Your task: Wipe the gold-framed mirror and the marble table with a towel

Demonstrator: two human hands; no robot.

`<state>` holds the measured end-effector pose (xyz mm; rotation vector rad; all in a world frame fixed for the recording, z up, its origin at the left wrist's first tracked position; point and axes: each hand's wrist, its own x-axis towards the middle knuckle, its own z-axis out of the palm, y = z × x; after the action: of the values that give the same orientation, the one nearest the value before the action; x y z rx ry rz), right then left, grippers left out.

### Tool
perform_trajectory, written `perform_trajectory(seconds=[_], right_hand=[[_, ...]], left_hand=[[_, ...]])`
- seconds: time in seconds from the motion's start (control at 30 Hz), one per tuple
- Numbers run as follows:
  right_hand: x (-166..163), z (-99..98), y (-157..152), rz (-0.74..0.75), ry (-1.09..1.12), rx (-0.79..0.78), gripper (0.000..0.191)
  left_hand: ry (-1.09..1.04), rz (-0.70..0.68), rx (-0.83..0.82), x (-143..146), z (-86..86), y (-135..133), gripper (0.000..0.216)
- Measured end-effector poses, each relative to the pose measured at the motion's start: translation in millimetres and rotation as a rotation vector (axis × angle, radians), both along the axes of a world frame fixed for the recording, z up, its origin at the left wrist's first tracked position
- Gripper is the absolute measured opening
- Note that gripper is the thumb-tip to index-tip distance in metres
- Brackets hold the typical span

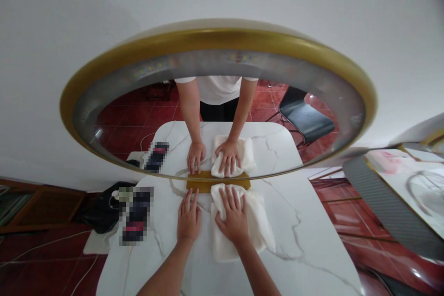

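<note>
A white cloth (258, 226), folded and bunched at its far end, lies on the marbled white table. My right hand (233, 217) presses down on it with fingers spread, the palm hiding part of the cloth. To the left, my left hand (189, 218) lies flat, its fingertips at the edge of the gold mirror base (200, 188). Above that base stands a large oval mirror with a gold rim (222, 36). Its glass reflects both hands, the cloth and the tabletop.
A pixelated dark object (137, 215) lies on the left of the white table (305, 240). Beyond the left edge are a black bag (102, 210) and white cables. At right stands another table (412, 194) with a pink-and-white pack (390, 162). A plain wall rises behind the mirror.
</note>
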<state>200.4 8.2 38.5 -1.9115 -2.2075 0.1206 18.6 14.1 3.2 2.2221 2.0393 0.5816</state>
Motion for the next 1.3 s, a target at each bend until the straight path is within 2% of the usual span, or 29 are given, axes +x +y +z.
perform_trajectory(seconds=[0.17,0.27,0.53,0.73,0.87,0.97,1.13,1.3], right_hand=[[35,-8.0,-6,-0.116,-0.037,0.05,0.067],[43,-12.4,-8,-0.145,-0.047,0.064,0.067],[25,-4.5,-1,-0.027,-0.071,0.038,0.067],[6,-5.7,1,0.083,-0.031,0.012,0.066],[8,-2.4,-1,0.108,-0.036,0.007,0.066],[24,-1.8,-5,0.045,-0.055,0.004,0.065],[61,-8.3,-14,-0.153,-0.085,0.006,0.064],[71,-12.3,-15,-0.214,-0.114,0.003,0.064]], left_hand=[[-0.016,0.001,0.015,0,-2.2,0,0.061],[-0.012,0.0,0.02,0,-3.5,1,0.061],[-0.001,0.012,0.011,1,-1.3,0,0.059],[-0.005,0.011,0.017,2,-0.2,0,0.061],[-0.002,0.012,-0.004,2,0.6,0,0.061],[-0.012,0.014,-0.003,2,1.0,0,0.061],[-0.018,0.016,0.001,1,-0.4,0,0.06],[-0.016,0.02,-0.009,1,-1.4,0,0.06]])
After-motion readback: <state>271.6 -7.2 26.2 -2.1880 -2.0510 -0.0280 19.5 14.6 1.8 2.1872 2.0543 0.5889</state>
